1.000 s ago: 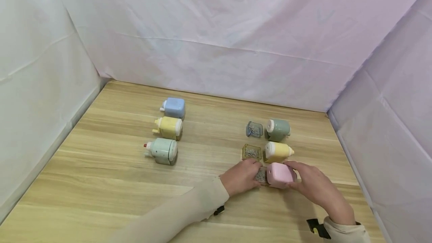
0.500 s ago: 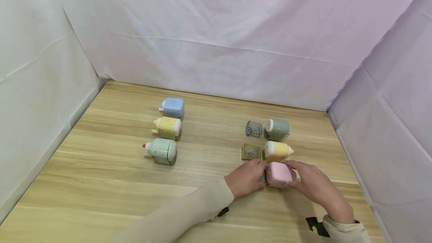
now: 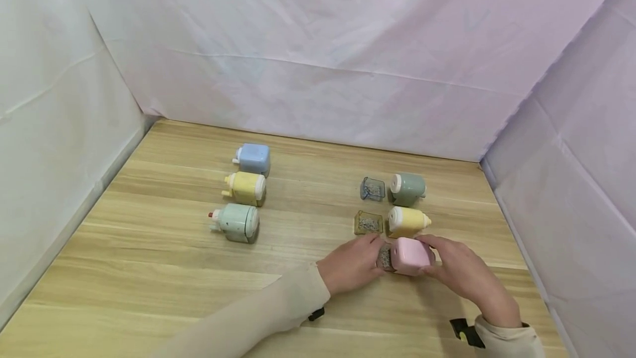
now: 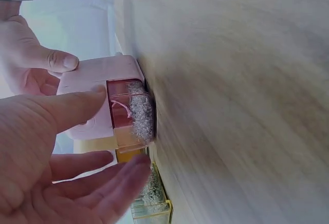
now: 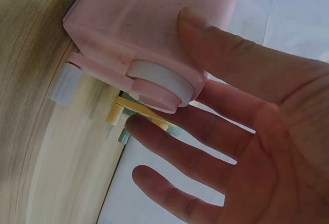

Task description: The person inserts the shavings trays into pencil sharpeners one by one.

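A pink pencil sharpener (image 3: 412, 257) stands on the wooden table, its crank side facing my right hand (image 3: 459, 269). That hand holds the body, thumb on the near side, as the right wrist view (image 5: 247, 116) shows. A clear reddish shavings drawer (image 4: 134, 113), filled with grey shavings, sticks partly out of the sharpener's lower front. My left hand (image 3: 351, 263) is at this drawer, thumb and fingers extended on either side of it. In the left wrist view, the left thumb overlaps the pink body's edge and the fingers spread beside the drawer.
Behind the pink one stand a yellow sharpener (image 3: 408, 221) and a dark green sharpener (image 3: 408, 189), each with a pulled-out drawer of shavings, amber (image 3: 369, 223) and blue (image 3: 372, 189). At left are blue (image 3: 255, 159), yellow (image 3: 247, 188) and pale green (image 3: 237, 222) sharpeners.
My left hand moved right over the drawer, then back left, showing more of the drawer again. The right hand keeps its hold on the pink sharpener, which stays in place.
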### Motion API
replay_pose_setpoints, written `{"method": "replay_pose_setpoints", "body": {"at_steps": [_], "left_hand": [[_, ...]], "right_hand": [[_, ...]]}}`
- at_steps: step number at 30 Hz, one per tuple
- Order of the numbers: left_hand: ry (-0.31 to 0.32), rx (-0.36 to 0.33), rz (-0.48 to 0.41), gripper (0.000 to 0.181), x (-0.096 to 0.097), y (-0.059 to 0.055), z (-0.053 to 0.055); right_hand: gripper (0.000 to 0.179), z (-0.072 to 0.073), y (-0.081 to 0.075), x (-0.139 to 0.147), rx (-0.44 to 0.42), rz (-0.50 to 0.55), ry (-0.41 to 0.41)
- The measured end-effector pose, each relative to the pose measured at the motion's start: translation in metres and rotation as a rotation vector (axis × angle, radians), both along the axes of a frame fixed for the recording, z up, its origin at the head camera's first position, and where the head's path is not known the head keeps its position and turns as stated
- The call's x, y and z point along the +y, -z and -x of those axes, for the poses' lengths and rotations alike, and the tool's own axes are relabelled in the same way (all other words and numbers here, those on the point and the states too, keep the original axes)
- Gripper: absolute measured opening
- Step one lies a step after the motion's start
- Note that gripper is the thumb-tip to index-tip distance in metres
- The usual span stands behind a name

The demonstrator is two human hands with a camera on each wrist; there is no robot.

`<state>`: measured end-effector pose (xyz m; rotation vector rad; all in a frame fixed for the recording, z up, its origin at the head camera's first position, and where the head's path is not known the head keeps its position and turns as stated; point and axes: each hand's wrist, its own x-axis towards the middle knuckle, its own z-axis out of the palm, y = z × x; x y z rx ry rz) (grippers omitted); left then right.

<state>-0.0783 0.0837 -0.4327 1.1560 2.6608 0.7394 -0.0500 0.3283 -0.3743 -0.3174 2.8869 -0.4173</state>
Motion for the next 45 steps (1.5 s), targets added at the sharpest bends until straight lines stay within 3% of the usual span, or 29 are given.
{"method": "replay_pose_setpoints", "body": {"at_steps": [7, 11, 20, 26, 34, 45], "left_hand": [[0.048, 0.127, 0.123, 0.015, -0.006, 0.003, -0.005], [0.076, 0.132, 0.143, 0.018, -0.006, 0.005, -0.008], [0.071, 0.113, 0.154, 0.037, -0.001, 0.006, -0.015], [0.067, 0.146, 0.168, 0.033, 0.003, 0.006, -0.018], [0.081, 0.214, 0.202, 0.046, 0.011, 0.008, -0.022], [0.080, 0.247, 0.258, 0.052, 0.018, 0.007, -0.026]], "right_hand": [[0.062, 0.001, -0.001, -0.001, -0.007, -0.008, 0.007], [0.062, 0.001, -0.001, -0.001, -0.012, -0.006, 0.011], [0.061, 0.002, -0.001, 0.000, -0.021, 0.011, 0.022], [0.061, 0.001, -0.001, 0.001, -0.027, 0.005, 0.025], [0.060, 0.001, -0.001, 0.002, -0.029, 0.004, 0.014], [0.059, 0.001, 0.001, 0.000, -0.012, 0.011, 0.003]]}}
